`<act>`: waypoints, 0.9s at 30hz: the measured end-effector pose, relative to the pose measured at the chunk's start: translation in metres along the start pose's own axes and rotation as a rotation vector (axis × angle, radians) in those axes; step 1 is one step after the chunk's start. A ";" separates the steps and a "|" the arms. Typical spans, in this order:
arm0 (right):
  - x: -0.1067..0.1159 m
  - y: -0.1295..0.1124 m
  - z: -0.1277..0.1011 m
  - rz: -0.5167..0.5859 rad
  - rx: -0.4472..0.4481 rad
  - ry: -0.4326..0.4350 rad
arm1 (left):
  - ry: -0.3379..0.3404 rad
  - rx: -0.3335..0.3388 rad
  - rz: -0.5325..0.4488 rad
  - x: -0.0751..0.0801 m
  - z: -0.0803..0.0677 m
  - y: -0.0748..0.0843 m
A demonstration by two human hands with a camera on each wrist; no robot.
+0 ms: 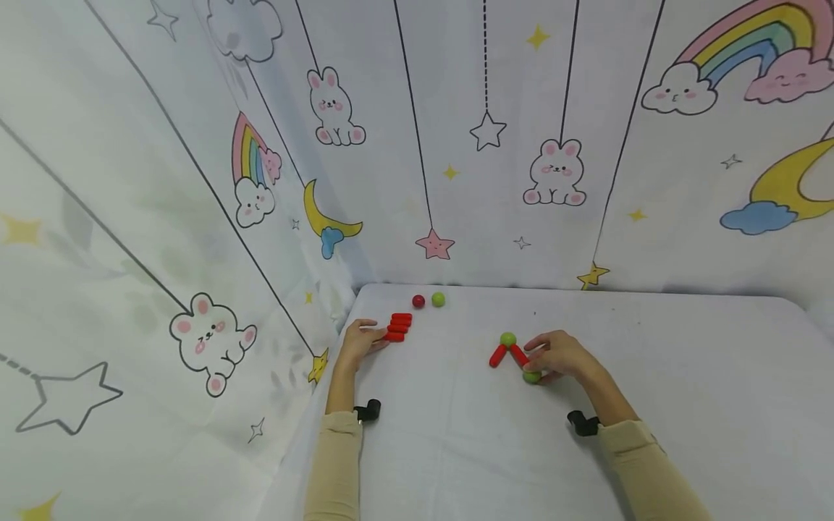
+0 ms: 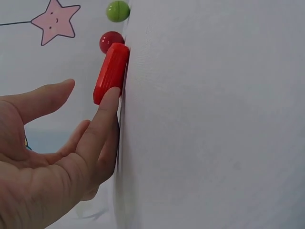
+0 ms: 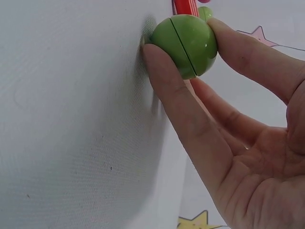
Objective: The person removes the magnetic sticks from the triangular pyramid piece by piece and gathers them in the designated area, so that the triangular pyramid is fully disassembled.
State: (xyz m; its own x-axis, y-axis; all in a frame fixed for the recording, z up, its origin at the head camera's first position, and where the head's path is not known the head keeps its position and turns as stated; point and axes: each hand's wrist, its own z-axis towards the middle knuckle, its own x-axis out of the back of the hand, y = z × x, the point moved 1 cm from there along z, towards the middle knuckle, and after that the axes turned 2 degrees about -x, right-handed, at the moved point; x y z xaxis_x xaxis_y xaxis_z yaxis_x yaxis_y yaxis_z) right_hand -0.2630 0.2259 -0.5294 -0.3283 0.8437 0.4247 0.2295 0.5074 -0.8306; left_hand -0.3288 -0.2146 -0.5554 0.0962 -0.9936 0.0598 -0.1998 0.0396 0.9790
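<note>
My right hand (image 1: 557, 356) pinches a green ball (image 3: 185, 46) between thumb and fingers, low over the white table. That ball sits at the lower end of a red rod (image 1: 519, 354). A second green ball (image 1: 508, 339) lies at this rod's top, and another red rod (image 1: 498, 356) slants down from it to the left, so the pieces form an upside-down V. On the left, several red rods (image 1: 399, 328) lie side by side. Against the nearest red rod (image 2: 112, 71) rests a fingertip of my left hand (image 2: 62, 148), its thumb held away from the rod.
Behind the row of rods lie a red ball (image 1: 418, 301) and a green ball (image 1: 439, 299). A white cloth covers the table (image 1: 456, 434). Printed curtains (image 1: 456, 181) hang along its back and left edges.
</note>
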 end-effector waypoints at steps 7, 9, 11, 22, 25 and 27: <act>-0.002 -0.002 0.001 -0.003 -0.008 0.017 | 0.003 0.002 -0.039 -0.001 -0.002 0.003; -0.002 -0.002 0.001 -0.020 -0.006 0.020 | 0.004 -0.001 -0.042 -0.002 -0.003 0.004; -0.002 -0.003 0.001 -0.062 0.008 0.029 | 0.009 -0.007 -0.035 -0.002 -0.005 0.005; 0.001 -0.003 0.000 -0.198 0.075 0.051 | 0.046 -0.051 0.099 -0.008 -0.012 0.020; 0.000 -0.003 0.000 -0.221 0.076 0.056 | 0.039 -0.079 0.135 -0.014 -0.016 0.026; -0.001 -0.004 0.000 -0.230 0.065 0.064 | 0.028 -0.093 0.159 -0.021 -0.020 0.031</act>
State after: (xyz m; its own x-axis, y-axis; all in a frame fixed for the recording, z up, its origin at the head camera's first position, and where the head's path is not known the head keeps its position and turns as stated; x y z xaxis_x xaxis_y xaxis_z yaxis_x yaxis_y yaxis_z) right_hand -0.2632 0.2237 -0.5265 -0.3056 0.7178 0.6256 0.0950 0.6768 -0.7301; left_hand -0.3175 -0.1906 -0.5225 0.0977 -0.9708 0.2192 -0.1238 0.2067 0.9705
